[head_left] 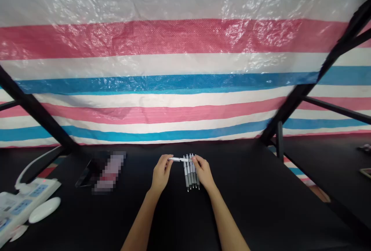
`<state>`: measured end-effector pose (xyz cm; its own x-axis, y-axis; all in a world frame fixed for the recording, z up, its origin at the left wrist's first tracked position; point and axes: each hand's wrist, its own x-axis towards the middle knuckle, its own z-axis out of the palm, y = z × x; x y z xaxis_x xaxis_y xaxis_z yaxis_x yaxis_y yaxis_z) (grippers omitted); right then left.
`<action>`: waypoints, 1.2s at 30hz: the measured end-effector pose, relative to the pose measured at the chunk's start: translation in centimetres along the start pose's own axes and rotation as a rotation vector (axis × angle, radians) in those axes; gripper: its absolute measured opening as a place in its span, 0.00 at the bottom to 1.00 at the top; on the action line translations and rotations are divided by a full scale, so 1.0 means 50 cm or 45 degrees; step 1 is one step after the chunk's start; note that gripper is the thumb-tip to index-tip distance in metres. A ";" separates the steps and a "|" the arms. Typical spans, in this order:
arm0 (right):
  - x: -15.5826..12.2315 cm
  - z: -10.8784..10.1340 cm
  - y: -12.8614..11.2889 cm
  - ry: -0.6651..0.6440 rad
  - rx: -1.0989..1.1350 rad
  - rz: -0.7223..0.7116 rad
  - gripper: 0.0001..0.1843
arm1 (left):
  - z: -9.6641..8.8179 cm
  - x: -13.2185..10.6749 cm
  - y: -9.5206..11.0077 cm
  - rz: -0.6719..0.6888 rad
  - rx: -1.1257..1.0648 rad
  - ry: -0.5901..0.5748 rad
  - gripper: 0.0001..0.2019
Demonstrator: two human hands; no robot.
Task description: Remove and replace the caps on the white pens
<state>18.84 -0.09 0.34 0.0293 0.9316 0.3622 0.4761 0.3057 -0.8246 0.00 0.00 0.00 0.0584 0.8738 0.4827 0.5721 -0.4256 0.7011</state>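
Note:
My left hand (160, 173) and my right hand (203, 172) both pinch the ends of a white retractable pen (180, 159), which is held level across the table. Just below it, several white-and-grey pens (190, 174) lie side by side, pointing toward me, on the black tabletop (179, 220). My right hand's fingers rest at the top of that row, partly covering the pens' upper ends. My left hand is just left of the row.
A white power strip (26, 202) with a cable and a white computer mouse (44, 210) sit at the left. A dark, pixelated object (106, 170) lies left of my hands. A striped plastic tarp (185, 65) and black metal struts (292, 96) stand behind the table.

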 end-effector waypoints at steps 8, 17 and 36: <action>0.002 -0.002 0.003 -0.071 0.069 0.013 0.20 | -0.009 0.000 -0.001 -0.001 0.143 -0.055 0.14; 0.001 0.001 -0.004 -0.108 0.107 -0.092 0.17 | -0.019 0.006 -0.012 -0.254 0.040 -0.030 0.20; 0.002 0.012 0.011 -0.017 0.137 -0.070 0.17 | -0.006 0.012 -0.037 -0.343 -0.332 0.093 0.13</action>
<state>18.59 0.28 -0.32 -0.0064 0.9153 0.4026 0.3797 0.3747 -0.8458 -1.28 1.25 -0.84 -0.1294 0.9476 0.2922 0.3314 -0.2364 0.9134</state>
